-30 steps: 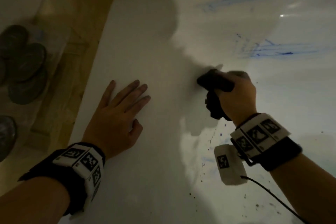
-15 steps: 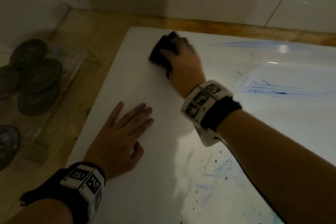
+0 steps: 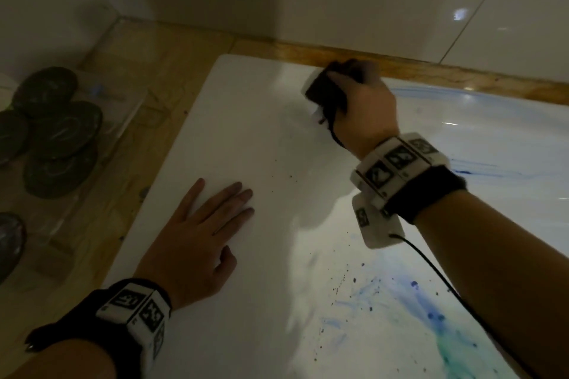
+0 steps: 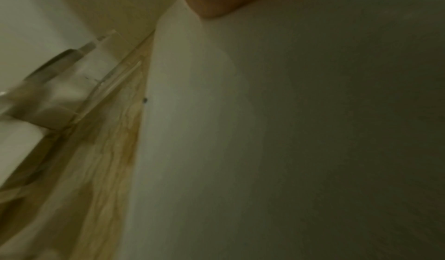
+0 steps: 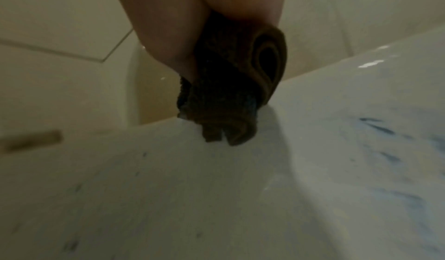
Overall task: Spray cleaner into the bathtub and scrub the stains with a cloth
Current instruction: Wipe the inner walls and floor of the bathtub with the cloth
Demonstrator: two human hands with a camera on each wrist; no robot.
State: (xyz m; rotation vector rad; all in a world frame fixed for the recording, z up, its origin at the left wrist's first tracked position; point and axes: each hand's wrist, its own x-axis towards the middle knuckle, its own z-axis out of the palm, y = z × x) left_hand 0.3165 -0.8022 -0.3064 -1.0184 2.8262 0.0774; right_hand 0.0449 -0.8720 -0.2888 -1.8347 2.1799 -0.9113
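The white bathtub (image 3: 252, 138) fills the head view, with its flat white rim in the foreground. My right hand (image 3: 357, 95) grips a dark folded cloth (image 3: 323, 91) and holds it against the tub's far edge by the wooden ledge. In the right wrist view the cloth (image 5: 231, 96) hangs bunched under my fingers and touches the white surface. My left hand (image 3: 200, 237) lies flat, fingers straight, on the near rim. Blue stains (image 3: 409, 295) and dark specks spread at lower right; more blue streaks (image 3: 480, 171) lie at right. No spray bottle is in view.
A wooden ledge (image 3: 415, 68) runs along the tiled wall (image 3: 369, 3) behind the tub. Wooden flooring (image 3: 101, 194) lies to the left, with several dark round stones (image 3: 58, 135) under a clear cover. A cable (image 3: 437, 274) trails from my right wrist.
My right hand has carried the cloth away from me, from the middle of the tub surface to its far edge, then a little to the right. The left hand has stayed flat.
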